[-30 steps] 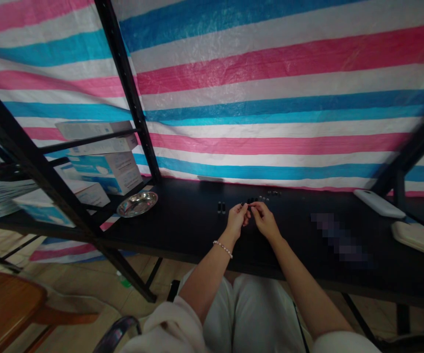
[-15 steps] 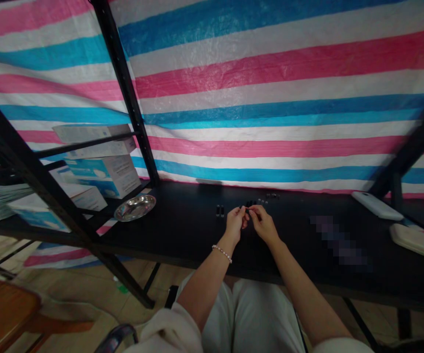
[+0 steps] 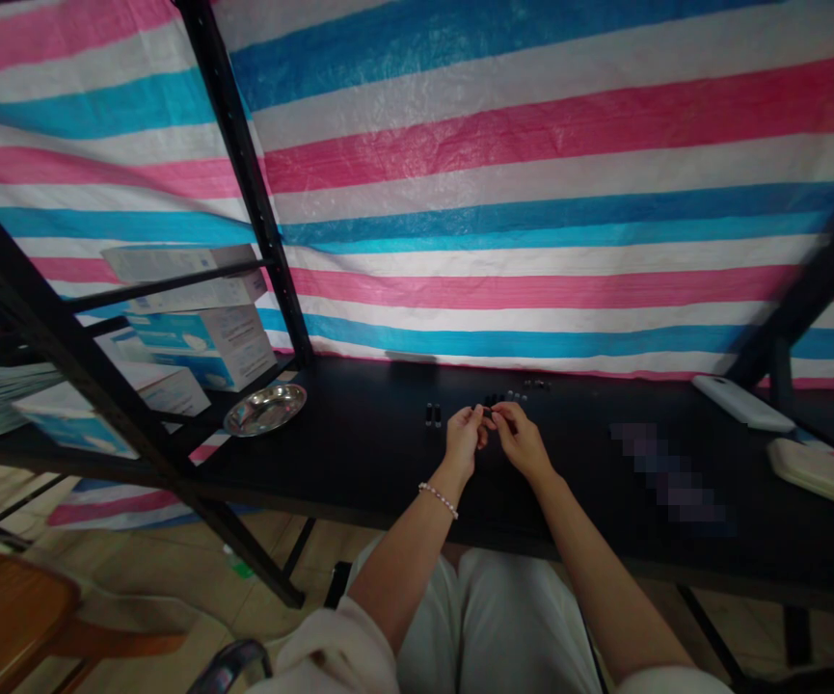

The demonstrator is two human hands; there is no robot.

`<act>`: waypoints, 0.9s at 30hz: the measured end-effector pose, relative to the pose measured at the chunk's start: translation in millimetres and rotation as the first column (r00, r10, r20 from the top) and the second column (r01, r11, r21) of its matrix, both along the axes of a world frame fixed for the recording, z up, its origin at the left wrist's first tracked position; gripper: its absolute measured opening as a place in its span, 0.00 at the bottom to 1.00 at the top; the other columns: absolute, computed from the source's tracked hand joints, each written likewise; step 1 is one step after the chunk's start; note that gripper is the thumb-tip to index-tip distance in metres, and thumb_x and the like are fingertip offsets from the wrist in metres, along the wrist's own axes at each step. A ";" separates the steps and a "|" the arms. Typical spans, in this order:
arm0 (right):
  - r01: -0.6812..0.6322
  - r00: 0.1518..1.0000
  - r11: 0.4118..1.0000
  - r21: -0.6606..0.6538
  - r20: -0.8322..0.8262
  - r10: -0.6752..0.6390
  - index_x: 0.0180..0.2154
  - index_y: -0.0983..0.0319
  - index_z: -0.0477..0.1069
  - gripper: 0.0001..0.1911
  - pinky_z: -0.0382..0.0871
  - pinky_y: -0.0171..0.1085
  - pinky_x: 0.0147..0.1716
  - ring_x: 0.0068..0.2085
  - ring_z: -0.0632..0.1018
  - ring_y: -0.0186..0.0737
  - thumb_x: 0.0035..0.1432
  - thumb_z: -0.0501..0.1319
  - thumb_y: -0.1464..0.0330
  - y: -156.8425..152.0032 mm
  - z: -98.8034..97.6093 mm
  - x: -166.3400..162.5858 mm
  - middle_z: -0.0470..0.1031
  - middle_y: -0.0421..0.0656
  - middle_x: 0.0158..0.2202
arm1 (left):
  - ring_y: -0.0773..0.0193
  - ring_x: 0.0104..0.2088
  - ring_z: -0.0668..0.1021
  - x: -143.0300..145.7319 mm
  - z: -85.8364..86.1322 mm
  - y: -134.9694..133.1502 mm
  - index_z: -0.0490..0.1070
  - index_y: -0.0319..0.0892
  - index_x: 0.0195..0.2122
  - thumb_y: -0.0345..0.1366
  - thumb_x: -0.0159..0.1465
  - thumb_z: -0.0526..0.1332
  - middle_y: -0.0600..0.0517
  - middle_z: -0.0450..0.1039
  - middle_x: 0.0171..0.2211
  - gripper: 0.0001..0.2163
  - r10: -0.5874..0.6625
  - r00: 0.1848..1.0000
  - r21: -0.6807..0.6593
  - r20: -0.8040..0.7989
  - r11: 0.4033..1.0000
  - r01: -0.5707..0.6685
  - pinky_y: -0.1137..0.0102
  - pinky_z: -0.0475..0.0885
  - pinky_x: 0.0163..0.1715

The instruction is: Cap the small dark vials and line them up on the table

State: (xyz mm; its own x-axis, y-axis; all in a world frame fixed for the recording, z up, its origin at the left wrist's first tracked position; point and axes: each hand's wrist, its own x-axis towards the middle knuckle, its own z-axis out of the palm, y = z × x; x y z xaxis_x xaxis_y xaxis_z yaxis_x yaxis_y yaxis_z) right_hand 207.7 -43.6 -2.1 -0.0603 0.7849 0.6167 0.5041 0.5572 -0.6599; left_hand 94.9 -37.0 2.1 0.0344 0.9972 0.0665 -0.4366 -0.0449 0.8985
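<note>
Over the black table (image 3: 359,472), my left hand (image 3: 464,431) and my right hand (image 3: 522,439) meet at their fingertips. Between them they pinch a small dark piece (image 3: 487,413), mostly covered by the fingers, so its kind does not show. Left of my left hand stand two small black cylinders with pale bands (image 3: 433,415). Just beyond the fingertips lie several small black pieces (image 3: 493,398) and several small clear or whitish pieces (image 3: 516,396). A few more tiny parts (image 3: 538,385) rest farther back.
A shiny metal dish (image 3: 265,410) sits at the table's left, near stacked boxes (image 3: 206,337) on a shelf behind a black post (image 3: 243,173). On the right are a white device (image 3: 741,403), a white corded case (image 3: 821,474) and a blurred patch (image 3: 669,477).
Both hands stay nearly in place, with only a slight shift of the fingers around the small dark piece. The rest looks the same.
</note>
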 end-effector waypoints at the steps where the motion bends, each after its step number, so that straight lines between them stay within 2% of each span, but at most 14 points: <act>1: 0.001 1.000 1.000 0.001 -0.002 -0.001 0.40 0.59 0.65 0.12 0.70 0.38 0.36 0.37 0.77 0.40 0.59 0.49 0.61 -0.2 0.2 -0.1 0.74 0.46 0.38 | 0.78 0.12 0.61 0.1 0.3 -0.1 0.66 0.36 0.28 0.52 0.51 0.60 0.55 0.67 0.19 0.20 0.002 1.000 0.001 0.002 1.000 -0.002 0.77 0.50 0.11; 27: 0.037 0.976 0.993 0.109 0.211 -0.059 0.42 0.58 0.66 0.12 0.69 0.39 0.41 0.41 0.76 0.41 0.60 0.48 0.65 -1.9 4.2 3.8 0.74 0.45 0.40 | 0.77 0.12 0.61 -0.1 -1.8 0.8 0.66 0.36 0.30 0.50 0.52 0.61 0.55 0.66 0.19 0.19 0.020 0.997 0.013 0.076 1.000 -0.021 0.77 0.49 0.12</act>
State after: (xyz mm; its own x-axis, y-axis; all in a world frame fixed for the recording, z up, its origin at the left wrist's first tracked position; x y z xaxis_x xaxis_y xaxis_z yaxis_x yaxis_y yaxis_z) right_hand 211.5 -45.5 2.1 -0.1637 0.7222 0.6721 0.6550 0.5890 -0.4734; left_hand 94.8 -36.2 0.3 0.0086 0.9966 0.0814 -0.5022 -0.0661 0.8622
